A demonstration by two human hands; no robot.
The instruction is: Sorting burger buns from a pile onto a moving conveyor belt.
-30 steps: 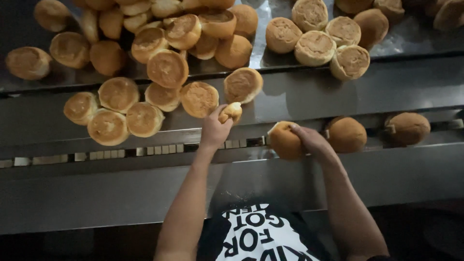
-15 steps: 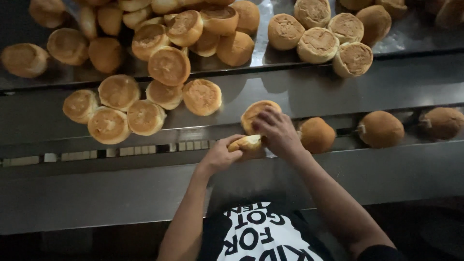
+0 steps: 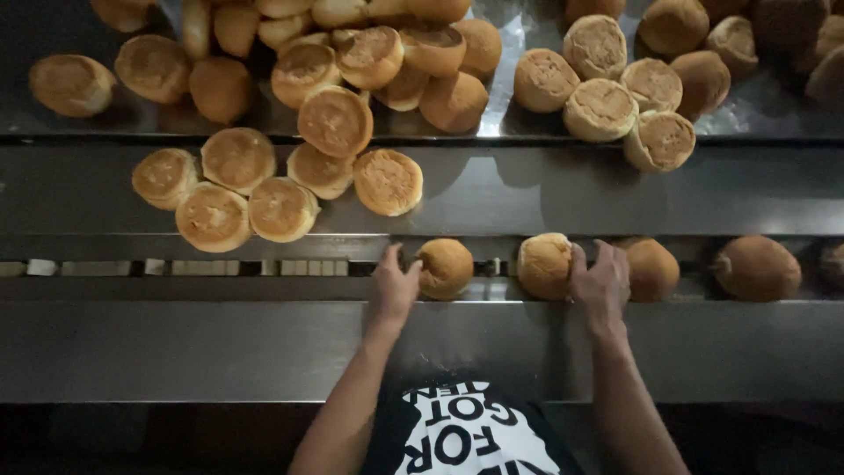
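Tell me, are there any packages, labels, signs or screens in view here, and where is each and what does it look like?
No packages, signs or screens show.
Printed shirt: bottom centre, on the person; black cloth with big white block letters.
Rolls: loose and unwrapped on the steel trays, round, golden brown, no labels.
Left hand and right hand: each beside a bare roll in the front channel.

Both hands are down on the narrow metal channel [image 3: 264, 290] across the middle of the frame. The left hand [image 3: 393, 286] touches a round brown bun [image 3: 447, 267], the right hand [image 3: 600, 283] rests against a paler bun [image 3: 544, 265]. Loads more buns [image 3: 334, 119] are piled on the steel tabletop [image 3: 492, 189] above.
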